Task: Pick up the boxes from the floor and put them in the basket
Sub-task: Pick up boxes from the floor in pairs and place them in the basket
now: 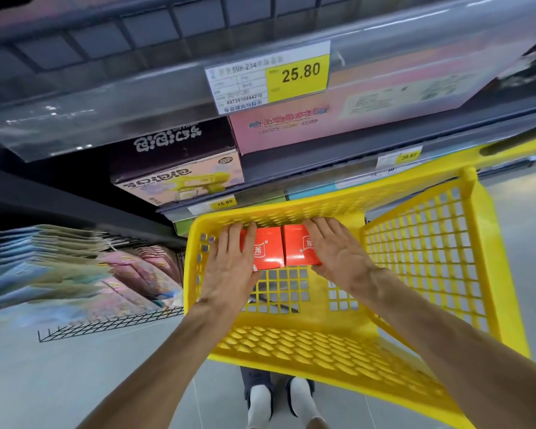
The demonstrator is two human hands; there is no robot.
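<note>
Two red boxes lie side by side inside the yellow plastic basket (pixel 415 243), against its far wall. The left red box (pixel 268 247) is covered along its left side by my left hand (pixel 231 267), whose straight fingers press on it. On the right red box (pixel 296 247), my right hand (pixel 338 252) rests with its fingers laid flat over the right side. The lower edges of both boxes are partly hidden by my palms.
Store shelves rise just beyond the basket, holding a dark boxed toy (pixel 180 162), a pink box (pixel 338 113) and a price tag (pixel 268 77). A wire rack (pixel 112 323) with flat packets stands at the left. Grey floor lies below, with my white shoes (pixel 280 400) under the basket.
</note>
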